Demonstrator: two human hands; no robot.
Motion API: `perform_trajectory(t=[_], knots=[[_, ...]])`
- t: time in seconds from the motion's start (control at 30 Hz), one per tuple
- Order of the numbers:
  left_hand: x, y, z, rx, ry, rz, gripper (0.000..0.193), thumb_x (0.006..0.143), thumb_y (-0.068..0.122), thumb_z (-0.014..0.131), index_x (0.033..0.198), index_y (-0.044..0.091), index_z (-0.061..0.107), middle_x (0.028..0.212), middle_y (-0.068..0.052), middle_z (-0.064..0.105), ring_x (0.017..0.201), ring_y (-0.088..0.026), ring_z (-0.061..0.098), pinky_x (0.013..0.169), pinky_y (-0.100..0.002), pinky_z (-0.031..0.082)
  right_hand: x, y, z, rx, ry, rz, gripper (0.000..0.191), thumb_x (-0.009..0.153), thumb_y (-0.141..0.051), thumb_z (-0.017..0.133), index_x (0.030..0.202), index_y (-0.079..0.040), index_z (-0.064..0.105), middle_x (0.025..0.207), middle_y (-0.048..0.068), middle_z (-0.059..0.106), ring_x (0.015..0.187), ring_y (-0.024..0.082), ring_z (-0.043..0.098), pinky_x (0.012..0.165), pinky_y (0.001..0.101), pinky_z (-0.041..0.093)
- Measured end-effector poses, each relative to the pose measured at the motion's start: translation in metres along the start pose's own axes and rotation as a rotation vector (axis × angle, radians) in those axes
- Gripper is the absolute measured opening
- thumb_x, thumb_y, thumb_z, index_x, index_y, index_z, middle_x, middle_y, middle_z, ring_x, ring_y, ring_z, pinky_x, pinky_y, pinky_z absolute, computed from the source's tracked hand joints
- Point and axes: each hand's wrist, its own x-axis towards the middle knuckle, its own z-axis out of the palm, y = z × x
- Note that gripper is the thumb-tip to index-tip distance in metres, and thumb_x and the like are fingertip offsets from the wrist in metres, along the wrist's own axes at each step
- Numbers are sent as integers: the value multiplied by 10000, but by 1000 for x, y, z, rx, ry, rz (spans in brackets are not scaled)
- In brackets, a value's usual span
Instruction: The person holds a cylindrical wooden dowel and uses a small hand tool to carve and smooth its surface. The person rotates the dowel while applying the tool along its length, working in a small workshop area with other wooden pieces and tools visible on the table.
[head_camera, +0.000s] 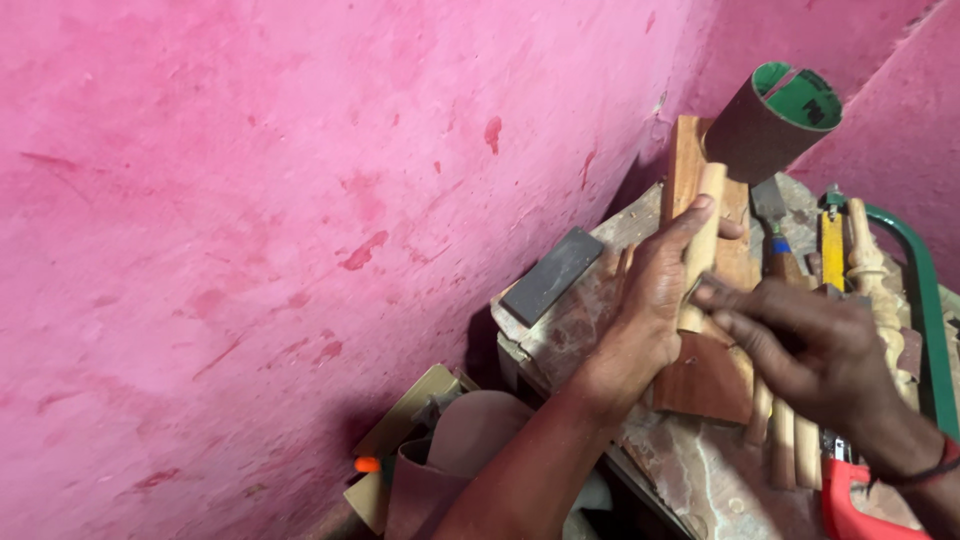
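On the stone-topped bench (700, 470) against the pink wall (250, 230), the left hand (650, 300) wraps around a pale round wooden stick (706, 215), thumb stretched up along its side, pressing it down onto a reddish-brown wooden block (712, 375) that lies flat on the bench. Right beside it, the right hand (810, 350) comes in from the lower right with its fingers pinched together on the lower part of the same stick; whether a small piece of sandpaper sits under those fingertips cannot be told. Just past the top end of the stick stands a roll of sandpaper (775, 120), brown outside and green inside, tilted toward the wall. A dark flat sharpening stone (552, 275) lies near the bench edge, left of the left hand. Behind the right hand lie a chisel (772, 215) with a blue band, a yellow-handled tool (832, 250) and a turned wooden spindle (870, 270), with a green saw frame (925, 300) curving along the far right. More plain sticks (790, 445) rest below the right hand, next to a red handle (850, 500).
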Motion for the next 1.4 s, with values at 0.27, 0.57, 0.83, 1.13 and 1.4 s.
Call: perform_trajectory(t=[0.27, 0.57, 0.83, 1.13, 1.4], knots=[[5, -2, -2, -51, -11, -40, 431, 1004, 507, 631, 1002, 79, 687, 846, -39, 661, 697, -142, 632, 608, -280, 538, -9, 19, -2, -146, -148, 240, 113, 873, -165, 797, 973, -122, 828, 844, 24, 802, 673, 111, 720, 610, 256, 592], [1, -2, 2, 13, 3, -17, 447, 1011, 501, 650, 1014, 56, 684, 910, -68, 677, 756, -139, 674, 653, -264, 570, -14, 25, -4, -143, -136, 236, 257, 903, -155, 734, 1153, -140, 791, 869, 34, 765, 768, 118, 721, 729, 239, 662], [-1, -1, 4, 78, 92, -91, 431, 986, 500, 689, 1124, 94, 731, 988, -82, 655, 853, -167, 645, 724, -323, 536, -4, 19, -7, -100, -35, 222, 209, 916, -110, 705, 1112, -74, 764, 991, 78, 799, 795, 145, 768, 647, 265, 622], [2, -11, 0, 257, 68, 34, 414, 968, 496, 676, 1043, 95, 746, 1202, -143, 707, 1083, -143, 635, 890, -270, 478, 2, 11, -11, -107, -40, 137, 179, 946, -84, 675, 1105, -63, 755, 1060, 98, 785, 955, 185, 777, 811, 274, 663], [7, -14, -5, 185, 79, -40, 469, 956, 520, 685, 1050, 62, 723, 1114, -176, 657, 852, -277, 616, 739, -387, 513, -11, 33, -10, -201, -268, 523, 300, 847, -250, 780, 1143, -206, 799, 878, 3, 824, 669, 162, 740, 654, 302, 613]])
